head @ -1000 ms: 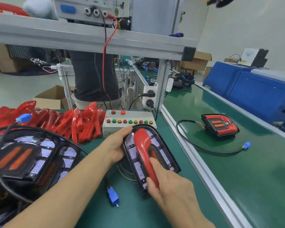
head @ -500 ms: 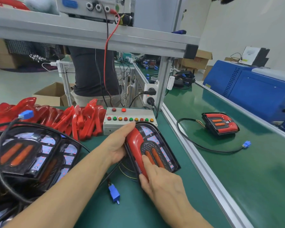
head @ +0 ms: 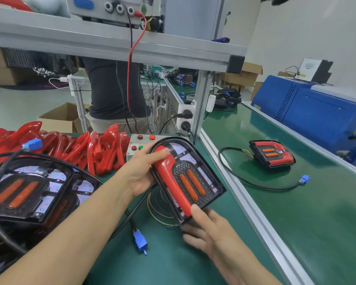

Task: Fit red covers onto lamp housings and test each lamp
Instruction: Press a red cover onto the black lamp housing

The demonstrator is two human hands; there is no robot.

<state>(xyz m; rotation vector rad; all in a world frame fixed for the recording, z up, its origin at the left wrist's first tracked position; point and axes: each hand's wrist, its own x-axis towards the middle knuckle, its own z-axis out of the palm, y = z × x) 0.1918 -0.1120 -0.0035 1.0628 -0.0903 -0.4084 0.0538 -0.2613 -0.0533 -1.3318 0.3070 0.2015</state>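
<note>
Housing: black arch-shaped plastic lamp housing point(head: 195, 177) with two orange oblong lenses, held tilted above the green bench mat point(head: 173, 262), centre of view.
Cover: glossy red curved plastic cover point(head: 171, 179) lies along the housing's left side, running from the arch top down to the lower edge.
Left hand: left hand point(head: 140, 171) grips the housing's left edge from 9 o'clock, thumb curled over the top of the red cover.
Right hand: right hand point(head: 212, 233) holds the housing's lower end from 5 o'clock, thumb pressing on the cover's bottom tip, fingers curled beneath.
Lead: black cable with blue plug point(head: 140, 242) trails from under the housing toward 7 o'clock, plug on the mat.
Tester: grey button box point(head: 137, 146) just behind the housing at 11 o'clock, partly hidden by it.
Spare covers: heap of loose red covers point(head: 74, 147) at 10 o'clock.
Unfitted housings: stack of black housings point(head: 29, 188) at 9 o'clock.
Finished lamp: covered lamp point(head: 272, 154) with its cable on the conveyor at 2 o'clock, well apart.
</note>
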